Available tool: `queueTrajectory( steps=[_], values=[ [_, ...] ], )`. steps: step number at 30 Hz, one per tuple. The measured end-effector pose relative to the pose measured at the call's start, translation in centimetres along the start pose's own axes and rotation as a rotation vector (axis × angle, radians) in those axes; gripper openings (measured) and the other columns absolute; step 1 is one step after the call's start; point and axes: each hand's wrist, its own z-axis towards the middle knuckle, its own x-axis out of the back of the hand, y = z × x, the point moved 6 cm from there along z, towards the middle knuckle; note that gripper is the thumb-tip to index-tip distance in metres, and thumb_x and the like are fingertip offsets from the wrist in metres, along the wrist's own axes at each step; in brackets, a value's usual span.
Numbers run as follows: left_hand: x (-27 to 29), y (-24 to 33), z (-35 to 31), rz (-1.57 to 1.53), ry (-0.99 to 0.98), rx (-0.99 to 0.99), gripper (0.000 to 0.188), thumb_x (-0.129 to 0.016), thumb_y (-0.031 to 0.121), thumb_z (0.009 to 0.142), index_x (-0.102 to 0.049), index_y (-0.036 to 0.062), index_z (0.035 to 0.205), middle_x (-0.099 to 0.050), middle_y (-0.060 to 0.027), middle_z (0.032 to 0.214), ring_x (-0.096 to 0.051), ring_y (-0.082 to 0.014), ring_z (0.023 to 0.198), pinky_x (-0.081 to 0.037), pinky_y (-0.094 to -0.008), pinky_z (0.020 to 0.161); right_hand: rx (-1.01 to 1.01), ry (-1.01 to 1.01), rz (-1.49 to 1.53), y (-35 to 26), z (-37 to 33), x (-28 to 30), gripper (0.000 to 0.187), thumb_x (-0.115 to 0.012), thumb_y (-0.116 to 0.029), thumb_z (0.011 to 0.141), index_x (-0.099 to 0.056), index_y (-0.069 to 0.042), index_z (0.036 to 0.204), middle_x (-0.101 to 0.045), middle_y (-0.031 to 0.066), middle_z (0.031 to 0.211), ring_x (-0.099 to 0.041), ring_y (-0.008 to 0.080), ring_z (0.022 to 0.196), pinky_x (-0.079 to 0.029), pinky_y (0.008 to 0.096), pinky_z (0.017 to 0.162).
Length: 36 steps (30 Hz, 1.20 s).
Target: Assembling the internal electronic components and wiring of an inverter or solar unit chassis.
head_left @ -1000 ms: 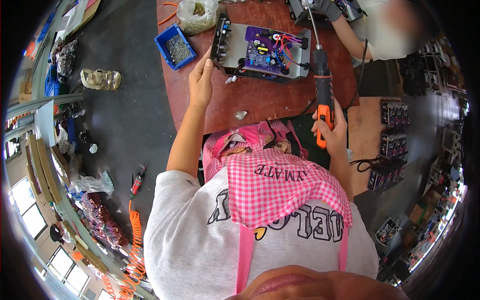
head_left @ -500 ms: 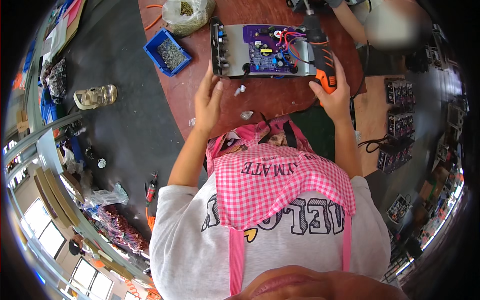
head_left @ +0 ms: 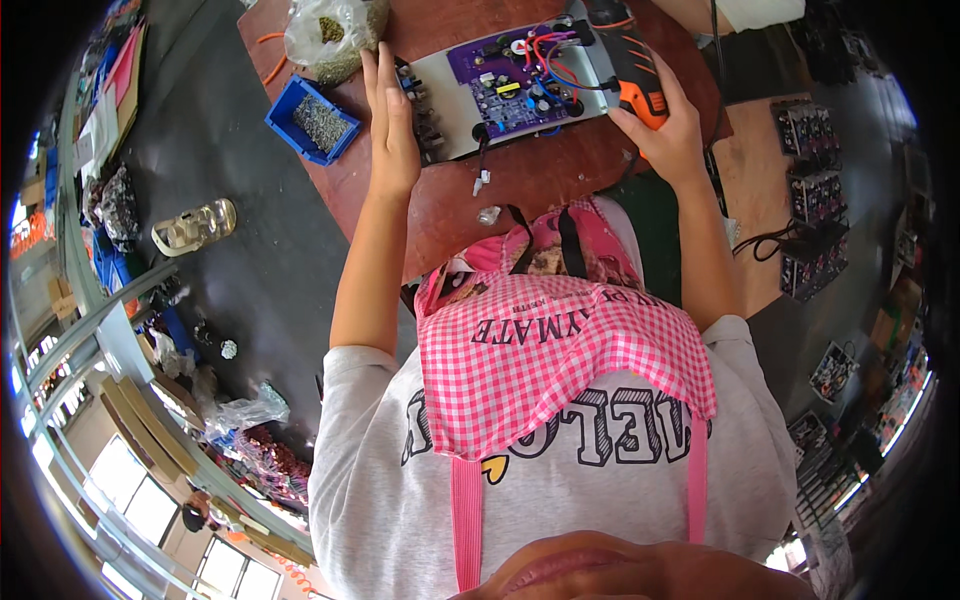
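Note:
A metal chassis [head_left: 440,88] with a purple circuit board [head_left: 505,85] lies on the red-brown table, slightly turned. Red and blue wires [head_left: 555,50] run over the board's right part. My left hand [head_left: 395,140] is flat, fingers stretched forward along the chassis's dark panel [head_left: 418,115] at its left end; it seems to touch the panel. My right hand [head_left: 668,142] is wrapped round an orange and black power screwdriver [head_left: 640,82] at the chassis's right end. The tool's tip is beyond the view's upper edge. A short cable with a white plug [head_left: 480,180] hangs off the chassis's near side.
Left of the chassis stands a blue bin [head_left: 318,122] of small screws, with a clear bag [head_left: 335,40] of small brass-coloured parts behind it. A scrap of clear plastic [head_left: 488,215] lies near the table's front edge. Another person's arm [head_left: 690,12] shows at the far right.
My left hand has moved forward and left along the panel. The chassis has turned slightly. My right hand and the screwdriver sit farther forward, and the other person has shifted mostly out of view.

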Motion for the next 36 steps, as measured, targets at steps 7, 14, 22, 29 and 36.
queueTrajectory(
  steps=[7, 14, 22, 29, 36],
  values=[
    [-1.0, 0.8, 1.0, 0.051, -0.09, 0.033, 0.064, -0.025, 0.042, 0.107, -0.022, -0.0003, 0.155, -0.002, -0.0272, 0.162, -0.004, -0.0362, 0.152, -0.006, -0.0426, 0.121, 0.046, -0.001, 0.046, 1.2, 0.0, 0.3, 0.073, -0.082, -0.021, 0.077, -0.049, -0.002, 0.139, -0.067, 0.014, 0.117, -0.066, 0.0196, 0.105, -0.051, 0.0319, 0.092],
    [-1.2, 1.9, 1.2, 0.111, -0.133, 0.043, 0.067, -0.023, 0.046, 0.107, -0.018, 0.0013, 0.156, 0.0, -0.0249, 0.163, -0.003, -0.0362, 0.152, -0.006, -0.0428, 0.121, 0.078, -0.018, 0.046, 1.0, 0.2, 0.3, 0.073, -0.083, -0.022, 0.077, -0.049, -0.002, 0.139, -0.068, 0.0128, 0.113, -0.066, 0.0174, 0.101, -0.051, 0.0314, 0.09],
    [2.8, -0.1, 2.0, -0.262, -0.122, 0.317, 0.077, -0.025, 0.058, 0.104, -0.019, 0.0031, 0.156, -0.032, -0.017, 0.158, -0.029, -0.029, 0.147, -0.019, -0.0429, 0.12, -0.094, 0.062, 0.212, 1.8, -2.8, 0.9, 0.073, -0.081, -0.021, 0.079, -0.047, 0.003, 0.139, -0.066, 0.0125, 0.116, -0.063, 0.0154, 0.103, -0.05, 0.0299, 0.091],
    [12.8, -9.0, 2.7, 0.905, 0.093, 0.352, 0.03, -0.06, 0.032, 0.095, -0.073, 0.006, 0.1, -0.073, -0.0139, 0.102, -0.069, -0.0356, 0.095, -0.052, -0.0401, 0.084, -0.288, 0.08, 0.325, 2.1, -10.5, 1.8, 0.076, -0.078, -0.021, 0.08, -0.043, 0.005, 0.141, -0.063, 0.0102, 0.111, -0.06, 0.013, 0.095, -0.048, 0.0272, 0.087],
    [11.1, -7.5, 1.4, 0.741, 0.167, 0.337, 0.02, -0.068, 0.024, 0.091, -0.072, 0.0065, 0.1, -0.072, -0.0127, 0.091, -0.069, -0.0285, 0.085, -0.053, -0.0349, 0.077, -0.366, 0.012, 0.254, 0.8, -15.4, 1.4, 0.079, -0.079, -0.027, 0.079, -0.043, 0.006, 0.141, -0.064, 0.0127, 0.11, -0.061, 0.0148, 0.094, -0.049, 0.0281, 0.084]
  ],
)
